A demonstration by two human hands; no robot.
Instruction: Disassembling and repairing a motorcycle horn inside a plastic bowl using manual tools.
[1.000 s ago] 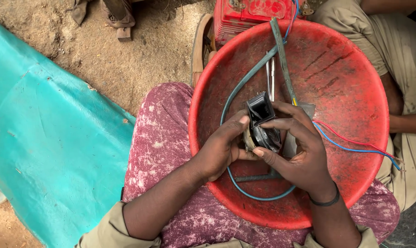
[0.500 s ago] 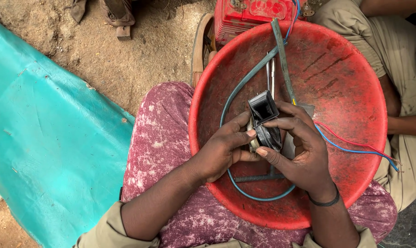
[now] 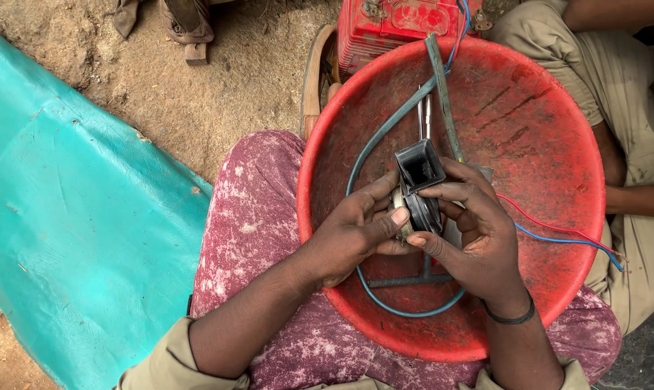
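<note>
Over a big red plastic basin (image 3: 543, 123) on my lap, both hands grip one small black rubber part with a square open mouth (image 3: 418, 173). My left hand (image 3: 356, 231) holds its left side, thumb pressed near a metal piece at the base. My right hand (image 3: 471, 231), with a black wristband, wraps the part from the right, fingers curled over its round lower body. A blue-green hose (image 3: 374, 141) loops inside the basin under my hands.
A red and a blue wire (image 3: 558, 235) run over the basin's right rim. A red engine-like machine (image 3: 392, 25) stands beyond the basin. A turquoise sheet (image 3: 67, 217) lies at the left on dirt ground. Another person in khaki clothes (image 3: 630, 108) sits at the right.
My hands have shifted slightly on the black part; the left thumb has slid closer to its base. Nothing else has moved.
</note>
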